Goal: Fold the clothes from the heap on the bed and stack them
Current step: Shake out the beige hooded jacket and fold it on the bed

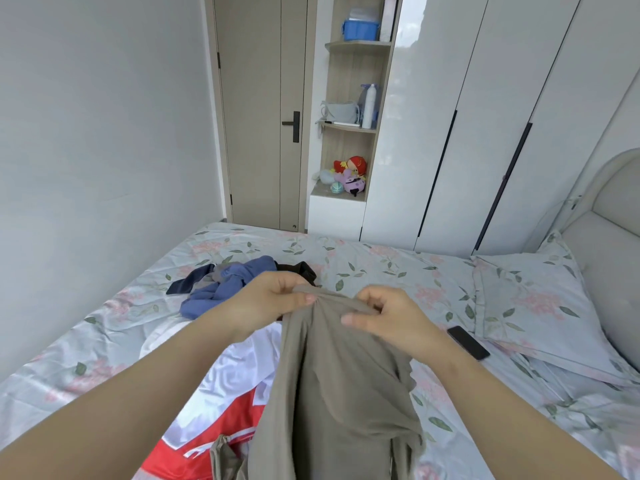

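Note:
I hold a taupe garment up over the bed. My left hand pinches its top edge on the left, and my right hand grips the same edge on the right. The cloth hangs down toward me in long folds. Under it lies a white and red garment. Further back on the floral sheet sits a heap of blue, navy, grey and black clothes.
A black phone lies on the sheet beside a floral pillow at the right. A padded headboard rises at far right. Behind the bed stand a white wardrobe, open shelves and a closed door.

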The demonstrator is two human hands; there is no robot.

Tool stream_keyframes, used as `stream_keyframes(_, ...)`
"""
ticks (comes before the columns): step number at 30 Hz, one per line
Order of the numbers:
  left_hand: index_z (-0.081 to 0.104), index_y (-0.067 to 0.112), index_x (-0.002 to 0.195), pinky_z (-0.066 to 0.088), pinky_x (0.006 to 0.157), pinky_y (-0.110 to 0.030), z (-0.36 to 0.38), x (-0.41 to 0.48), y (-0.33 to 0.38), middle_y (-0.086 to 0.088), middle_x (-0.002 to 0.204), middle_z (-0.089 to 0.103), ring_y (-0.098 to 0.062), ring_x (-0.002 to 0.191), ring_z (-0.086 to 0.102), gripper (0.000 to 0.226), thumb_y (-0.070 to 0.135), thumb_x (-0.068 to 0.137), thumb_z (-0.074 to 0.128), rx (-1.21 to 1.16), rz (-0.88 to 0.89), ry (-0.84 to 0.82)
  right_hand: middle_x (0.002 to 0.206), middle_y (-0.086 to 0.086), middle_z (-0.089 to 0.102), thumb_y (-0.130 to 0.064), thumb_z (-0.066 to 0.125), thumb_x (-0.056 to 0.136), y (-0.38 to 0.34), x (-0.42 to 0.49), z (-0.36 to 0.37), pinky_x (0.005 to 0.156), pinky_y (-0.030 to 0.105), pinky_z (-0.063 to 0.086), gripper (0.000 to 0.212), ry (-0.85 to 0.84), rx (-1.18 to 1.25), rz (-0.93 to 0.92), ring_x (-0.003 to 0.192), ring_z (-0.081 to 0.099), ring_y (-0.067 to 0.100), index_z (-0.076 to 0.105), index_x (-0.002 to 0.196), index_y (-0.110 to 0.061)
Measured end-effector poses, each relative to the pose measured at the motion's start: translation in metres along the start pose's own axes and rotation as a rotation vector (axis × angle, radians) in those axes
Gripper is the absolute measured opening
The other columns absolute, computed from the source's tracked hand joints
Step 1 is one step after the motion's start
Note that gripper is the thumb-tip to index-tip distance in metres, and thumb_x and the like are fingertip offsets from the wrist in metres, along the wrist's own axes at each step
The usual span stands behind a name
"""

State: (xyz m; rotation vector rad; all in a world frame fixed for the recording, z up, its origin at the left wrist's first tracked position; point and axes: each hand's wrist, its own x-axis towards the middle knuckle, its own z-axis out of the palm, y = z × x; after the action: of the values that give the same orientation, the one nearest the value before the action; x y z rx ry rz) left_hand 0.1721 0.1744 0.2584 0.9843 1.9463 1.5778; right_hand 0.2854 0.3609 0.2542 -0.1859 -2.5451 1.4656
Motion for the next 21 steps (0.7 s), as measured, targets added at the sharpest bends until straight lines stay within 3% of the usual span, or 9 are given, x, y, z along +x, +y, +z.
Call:
stream_keyframes(2,0.066,0.012,0.079,0.047,0.061,-0.015,-0.007,0.0,0.0,0.006,0.068,0.066,-0.005,0.064,0.058,0.02,0.001,0.091,0.056,-0.11,-0.01,-0.013,0.06,-0.015,0.057,-0.021,0.078,0.076,0.015,-0.009,-0.001,0.056,0.014,0.037,0.015,-0.241,-0.093,0.143,0.058,0.051,0.001,0.065,0.069,-0.017)
stream_keyframes(4,0.068,0.012,0.083,0.047,0.064,-0.017,-0.008,0.002,-0.001,0.006,0.072,0.068,-0.005,0.067,0.06,0.019,0.001,0.092,0.054,-0.125,-0.014,0.019,0.076,-0.003,0.062,-0.018,0.071,0.083,0.028,-0.012,-0.002,0.069,0.019,0.039,0.018,-0.306,-0.094,0.247,0.073,0.056,0.01,0.07,0.089,-0.001)
stream_keyframes(7,0.067,0.01,0.083,0.042,0.057,-0.01,-0.011,0.001,-0.009,0.011,0.065,0.065,0.001,0.059,0.056,0.02,-0.001,0.092,0.054,-0.08,-0.017,0.145,0.095,0.016,0.067,-0.02,0.061,0.092,0.031,-0.014,-0.01,0.078,0.028,0.043,0.021,-0.131,0.037,0.3,0.086,0.059,0.019,0.067,0.1,-0.002)
stream_keyframes(11,0.063,0.012,0.081,0.041,0.067,-0.028,-0.016,0.0,-0.027,-0.003,0.074,0.059,-0.019,0.072,0.052,0.015,0.0,0.088,0.058,0.421,0.003,0.355,0.099,0.033,0.057,-0.018,0.051,0.097,0.019,-0.01,-0.012,0.077,0.031,0.036,0.029,0.002,0.079,0.234,0.083,0.051,0.02,0.057,0.102,0.01)
stream_keyframes(13,0.062,0.016,0.093,0.045,0.071,-0.032,-0.001,-0.006,-0.031,0.004,0.083,0.057,-0.021,0.081,0.055,0.007,0.011,0.088,0.06,0.656,0.055,0.545,0.094,0.027,0.061,-0.014,0.049,0.097,0.007,-0.005,-0.003,0.075,0.03,0.039,0.022,0.087,0.137,0.164,0.082,0.054,0.02,0.058,0.097,0.006)
stream_keyframes(14,0.06,0.018,0.101,0.046,0.075,-0.033,0.011,-0.01,-0.031,0.004,0.092,0.057,-0.02,0.086,0.054,0.014,0.021,0.087,0.062,0.652,0.106,0.558,0.089,0.018,0.063,-0.014,0.049,0.097,0.001,-0.001,0.002,0.074,0.028,0.041,0.019,0.143,0.191,0.143,0.082,0.056,0.019,0.06,0.091,0.001)
stream_keyframes(17,0.047,0.024,0.123,0.044,0.091,-0.026,0.046,-0.021,-0.029,0.001,0.12,0.05,-0.013,0.106,0.051,0.063,0.051,0.071,0.069,0.314,0.131,0.115,0.084,0.001,0.066,-0.016,0.047,0.098,-0.016,0.009,0.012,0.072,0.025,0.046,0.02,0.227,0.342,0.131,0.078,0.06,0.013,0.063,0.085,-0.017)
stream_keyframes(19,0.036,0.019,0.138,0.042,0.097,-0.024,0.059,-0.021,-0.033,0.003,0.127,0.049,-0.007,0.116,0.049,0.082,0.039,0.07,0.078,0.318,0.131,-0.061,0.086,0.003,0.065,-0.018,0.046,0.099,-0.02,0.014,0.016,0.074,0.027,0.046,0.02,0.221,0.351,0.15,0.079,0.059,0.015,0.062,0.086,-0.018)
stream_keyframes(21,0.04,0.016,0.136,0.043,0.089,-0.014,0.059,-0.019,-0.038,0.015,0.116,0.055,0.007,0.103,0.053,0.07,0.014,0.077,0.076,0.351,0.131,-0.001,0.087,0.002,0.064,-0.02,0.046,0.099,-0.019,0.015,0.017,0.072,0.025,0.046,0.02,0.226,0.349,0.156,0.081,0.059,0.014,0.062,0.086,-0.02)
